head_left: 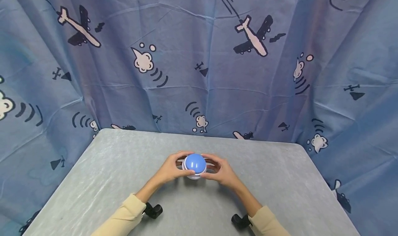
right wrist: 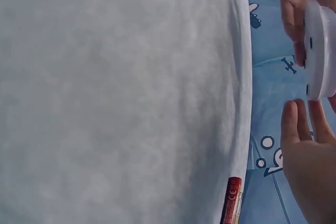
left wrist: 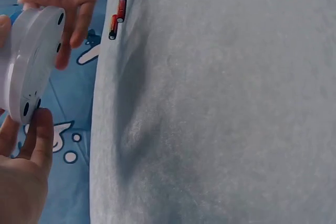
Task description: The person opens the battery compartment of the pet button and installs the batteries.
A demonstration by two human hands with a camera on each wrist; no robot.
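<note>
In the head view, a round button light or buzzer with a glossy blue dome [head_left: 195, 163] and white rim is held up over the table. My left hand [head_left: 170, 168] grips its left side, thumb at the front of the rim and fingers round the back. On the opposite side my right hand [head_left: 224, 172] holds the rim between thumb and fingers. The left wrist view shows the white base [left wrist: 42, 56] side-on, with small dark feet on its underside. That same base [right wrist: 317, 51] appears at the right edge of the right wrist view.
Two red-and-black batteries [left wrist: 122, 10] lie near the table's edge in the left wrist view; one red battery [right wrist: 231, 200] shows in the right wrist view. A pale cloth covers the table [head_left: 264, 187]. Behind it hangs a blue curtain [head_left: 186, 28] with printed planes.
</note>
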